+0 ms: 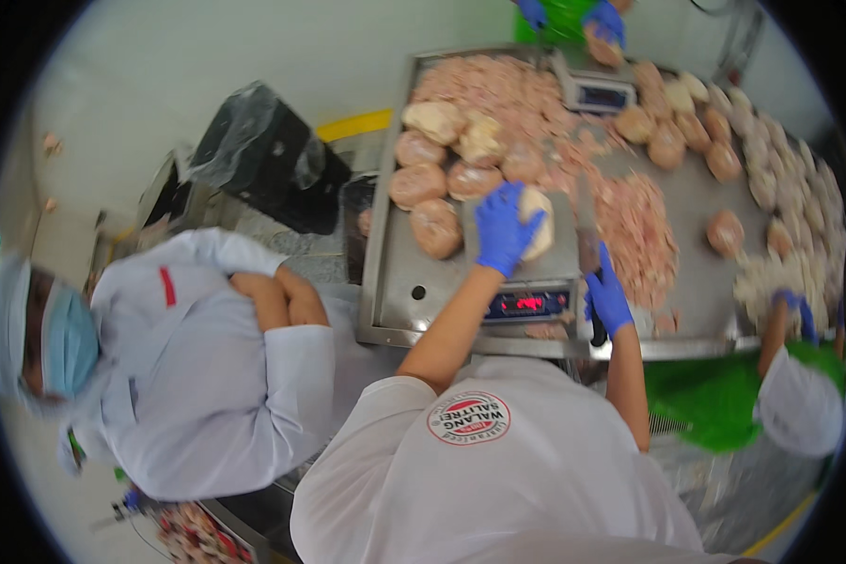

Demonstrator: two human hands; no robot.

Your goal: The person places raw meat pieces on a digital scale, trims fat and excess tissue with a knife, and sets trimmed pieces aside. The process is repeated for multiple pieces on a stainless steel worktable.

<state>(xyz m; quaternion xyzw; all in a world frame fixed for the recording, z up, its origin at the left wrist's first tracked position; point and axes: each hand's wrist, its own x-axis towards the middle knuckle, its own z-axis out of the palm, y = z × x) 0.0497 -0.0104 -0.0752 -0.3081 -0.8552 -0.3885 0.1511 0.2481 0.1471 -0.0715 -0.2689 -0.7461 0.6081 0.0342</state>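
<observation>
In a blue glove, my left hand [506, 230] grips a pale, rounded lump of meat [539, 224] that rests on the steel plate of a digital scale [528, 305] with a lit red display. My gloved right hand [611, 301] is closed round the black handle of a knife [588, 211], just right of the scale. Its broad blade points away from me, beside a heap of sliced pink meat [637, 235]. Several rounded meat portions [436, 228] sit left of and beyond the scale.
The raised rim of the steel table [374, 273] runs along its left side. A second scale [602, 94] stands at the far side near another worker's gloved hands. More meat portions [667, 146] lie right. A person with folded arms [216, 348] stands left, near a black bin [277, 164].
</observation>
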